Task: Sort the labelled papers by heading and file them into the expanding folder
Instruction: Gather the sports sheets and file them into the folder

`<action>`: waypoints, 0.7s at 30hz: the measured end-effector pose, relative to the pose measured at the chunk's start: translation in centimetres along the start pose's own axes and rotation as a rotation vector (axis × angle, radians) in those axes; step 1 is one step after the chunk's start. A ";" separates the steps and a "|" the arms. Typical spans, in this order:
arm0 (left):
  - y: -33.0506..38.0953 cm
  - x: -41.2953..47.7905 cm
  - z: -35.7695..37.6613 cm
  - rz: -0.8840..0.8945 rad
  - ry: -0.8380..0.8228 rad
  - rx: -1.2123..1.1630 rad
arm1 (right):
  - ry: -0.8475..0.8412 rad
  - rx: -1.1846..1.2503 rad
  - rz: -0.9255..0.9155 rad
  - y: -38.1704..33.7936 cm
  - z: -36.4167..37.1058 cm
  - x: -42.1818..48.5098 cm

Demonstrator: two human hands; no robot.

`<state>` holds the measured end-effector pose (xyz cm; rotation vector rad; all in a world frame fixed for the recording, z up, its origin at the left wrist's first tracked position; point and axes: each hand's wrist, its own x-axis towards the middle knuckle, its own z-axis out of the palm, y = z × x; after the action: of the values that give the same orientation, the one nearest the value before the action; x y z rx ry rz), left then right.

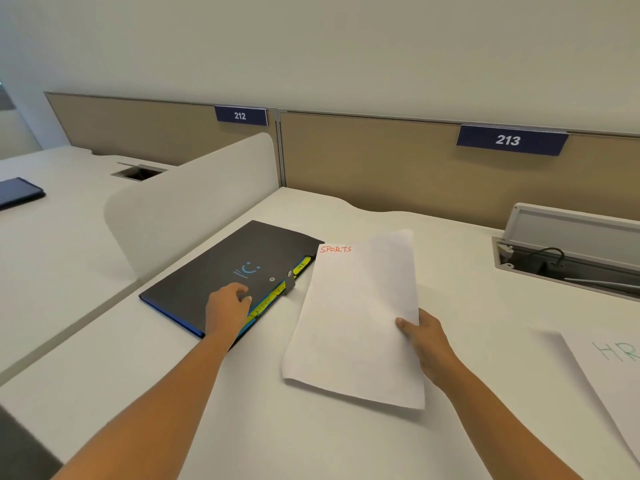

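On a white desk (311, 441), the right hand (427, 336) pinches the SPORTS sheet (353, 323) just beside the black expanding folder (214, 268), where the left hand (227, 308) rests, fingers curled, grip unclear.

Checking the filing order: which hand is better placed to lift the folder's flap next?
Left. The left hand rests on the expanding folder by its flap edge; the right hand grips the SPORTS paper.
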<state>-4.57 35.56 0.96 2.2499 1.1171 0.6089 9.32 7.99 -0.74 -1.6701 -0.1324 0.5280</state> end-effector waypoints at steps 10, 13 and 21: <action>-1.8 2.9 -0.7 0.118 -0.393 0.401 | 0.005 -0.007 -0.009 0.2 0.7 1.2; -2.5 3.2 -0.9 0.140 -0.493 0.586 | 0.008 -0.002 -0.003 0.3 0.8 1.5; -3.1 1.8 -0.7 0.190 -0.429 0.692 | 0.014 0.005 0.017 0.9 1.4 1.6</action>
<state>-5.78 38.74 -0.28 2.8963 0.9884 -0.2505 9.91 9.73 -2.11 -1.6708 -0.1066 0.5286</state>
